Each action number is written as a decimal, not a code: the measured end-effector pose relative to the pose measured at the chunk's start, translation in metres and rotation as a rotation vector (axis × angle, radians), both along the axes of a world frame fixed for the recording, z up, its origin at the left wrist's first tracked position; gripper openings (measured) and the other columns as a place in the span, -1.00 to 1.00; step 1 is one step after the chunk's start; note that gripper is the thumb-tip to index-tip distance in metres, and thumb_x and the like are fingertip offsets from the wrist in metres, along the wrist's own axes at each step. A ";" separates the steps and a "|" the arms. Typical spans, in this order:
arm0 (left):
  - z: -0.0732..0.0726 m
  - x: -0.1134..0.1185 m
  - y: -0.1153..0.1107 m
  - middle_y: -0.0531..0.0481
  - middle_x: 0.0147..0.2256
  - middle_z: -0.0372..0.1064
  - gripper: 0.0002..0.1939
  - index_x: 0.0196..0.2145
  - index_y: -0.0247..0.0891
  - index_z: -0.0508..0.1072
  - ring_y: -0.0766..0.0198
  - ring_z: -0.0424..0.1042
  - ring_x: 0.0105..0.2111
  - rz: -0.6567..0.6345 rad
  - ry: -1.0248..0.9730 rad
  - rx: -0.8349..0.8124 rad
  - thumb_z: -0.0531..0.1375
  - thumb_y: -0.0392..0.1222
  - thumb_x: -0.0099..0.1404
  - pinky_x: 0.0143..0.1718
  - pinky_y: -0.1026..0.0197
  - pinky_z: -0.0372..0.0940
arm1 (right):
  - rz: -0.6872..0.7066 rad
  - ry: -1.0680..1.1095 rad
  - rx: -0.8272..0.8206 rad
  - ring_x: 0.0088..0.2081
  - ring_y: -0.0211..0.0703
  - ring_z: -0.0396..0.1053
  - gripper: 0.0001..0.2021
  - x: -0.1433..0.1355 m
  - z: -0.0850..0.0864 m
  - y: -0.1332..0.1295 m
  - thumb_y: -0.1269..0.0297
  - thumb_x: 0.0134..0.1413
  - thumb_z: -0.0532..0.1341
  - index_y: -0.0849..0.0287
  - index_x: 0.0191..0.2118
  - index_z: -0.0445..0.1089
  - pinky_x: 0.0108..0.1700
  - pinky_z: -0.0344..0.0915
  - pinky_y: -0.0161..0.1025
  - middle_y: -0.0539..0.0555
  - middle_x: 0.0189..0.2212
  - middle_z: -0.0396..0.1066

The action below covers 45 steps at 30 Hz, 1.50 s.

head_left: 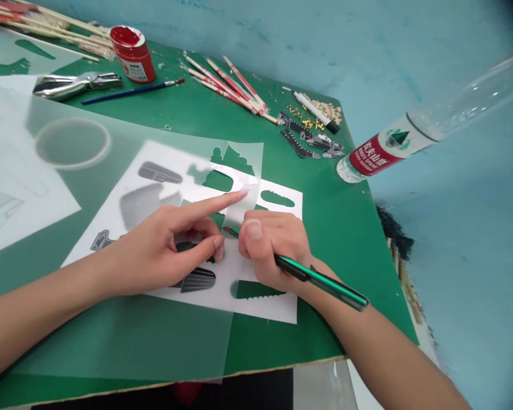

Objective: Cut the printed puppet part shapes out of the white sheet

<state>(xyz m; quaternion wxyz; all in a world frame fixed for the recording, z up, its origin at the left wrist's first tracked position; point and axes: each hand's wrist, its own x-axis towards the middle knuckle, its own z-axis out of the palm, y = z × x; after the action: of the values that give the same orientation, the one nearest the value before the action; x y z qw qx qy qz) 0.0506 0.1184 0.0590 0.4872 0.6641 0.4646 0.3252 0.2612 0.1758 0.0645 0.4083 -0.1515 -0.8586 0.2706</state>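
Observation:
A white sheet with several cut-out openings and dark printed shapes lies on the green table, partly under a translucent sheet. My right hand is closed around a green and black pen-shaped tool, whose tip is near the white sheet's middle. My left hand rests just left of it, its index finger stretched out on the sheets and its thumb apart from that finger. Between the hands, part of the translucent sheet curls up. Under my left hand, a dark striped shape shows.
A water bottle stands at the right by the blue wall. Cut dark pieces, a marker and red-wrapped sticks lie behind. Farther left are a red paint jar, a brush, metal pliers and a tape roll.

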 end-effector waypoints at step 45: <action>0.002 0.004 -0.005 0.18 -0.32 0.57 -0.31 0.47 0.21 0.18 0.49 0.31 -0.47 0.041 0.012 0.058 0.13 -0.33 0.51 -0.44 0.49 0.24 | -0.030 0.014 0.011 -0.56 -0.35 0.24 -0.48 -0.003 -0.005 -0.001 0.41 0.56 -0.06 0.13 -0.55 0.22 -0.38 0.31 -0.33 -0.08 -0.60 0.39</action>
<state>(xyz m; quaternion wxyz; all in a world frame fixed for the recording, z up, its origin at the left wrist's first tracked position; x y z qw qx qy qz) 0.0550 0.1131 0.0612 0.4583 0.6701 0.4714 0.3445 0.2583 0.1744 0.0596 0.4191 -0.1601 -0.8548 0.2608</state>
